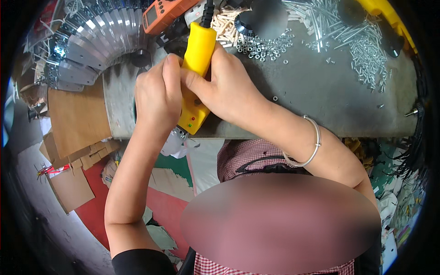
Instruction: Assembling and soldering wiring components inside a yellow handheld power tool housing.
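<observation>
A yellow corded hand tool (200, 48) slants across the near edge of the workbench, its black cord leaving at the top. Small red and green lights and a dark button show near its lower end. My right hand (229, 85) is wrapped round the tool from the right, thumb across its front. Against the tool's left side, my left hand (158, 91) is closed, fingers curled under. What it grips is hidden. A small metal part (180, 133) shows beneath the tool's lower end, and I cannot tell whether it is attached.
Silver metal housings (96, 39) stand in a curved row at the left. An orange meter (167, 14) lies at the back, near pale pegs (224, 25). Nuts (268, 48) and screws (371, 59) are heaped farther right. A brown board (75, 119) adjoins the grey bench (321, 110).
</observation>
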The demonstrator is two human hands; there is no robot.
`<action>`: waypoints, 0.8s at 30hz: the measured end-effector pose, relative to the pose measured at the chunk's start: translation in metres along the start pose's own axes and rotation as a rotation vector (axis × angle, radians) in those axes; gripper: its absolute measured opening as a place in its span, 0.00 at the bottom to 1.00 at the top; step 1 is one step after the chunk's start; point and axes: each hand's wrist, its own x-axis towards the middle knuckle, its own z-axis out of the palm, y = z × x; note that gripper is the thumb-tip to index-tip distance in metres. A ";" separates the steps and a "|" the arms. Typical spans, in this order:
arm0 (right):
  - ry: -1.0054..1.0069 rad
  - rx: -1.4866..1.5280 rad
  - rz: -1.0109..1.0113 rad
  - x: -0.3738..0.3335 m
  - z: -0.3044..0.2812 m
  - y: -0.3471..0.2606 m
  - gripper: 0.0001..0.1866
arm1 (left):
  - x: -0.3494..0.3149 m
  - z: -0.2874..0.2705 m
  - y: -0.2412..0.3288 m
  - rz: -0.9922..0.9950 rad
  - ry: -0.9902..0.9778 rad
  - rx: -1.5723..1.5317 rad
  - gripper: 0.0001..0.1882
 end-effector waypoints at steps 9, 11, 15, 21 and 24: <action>-0.017 0.075 0.048 0.010 0.005 0.007 0.24 | 0.002 -0.002 -0.005 -0.131 0.000 -0.086 0.25; -0.085 0.020 0.093 0.004 0.002 -0.003 0.25 | -0.003 -0.012 -0.005 -0.141 0.025 -0.311 0.17; -0.114 0.063 0.097 0.000 -0.001 0.001 0.23 | -0.038 -0.059 0.006 0.157 0.090 -0.001 0.13; -0.130 0.072 0.074 -0.001 0.000 -0.004 0.22 | -0.063 -0.064 0.014 0.291 -0.145 0.351 0.16; -0.123 0.078 0.081 0.002 0.000 -0.003 0.22 | -0.056 -0.058 0.009 0.300 -0.074 0.401 0.10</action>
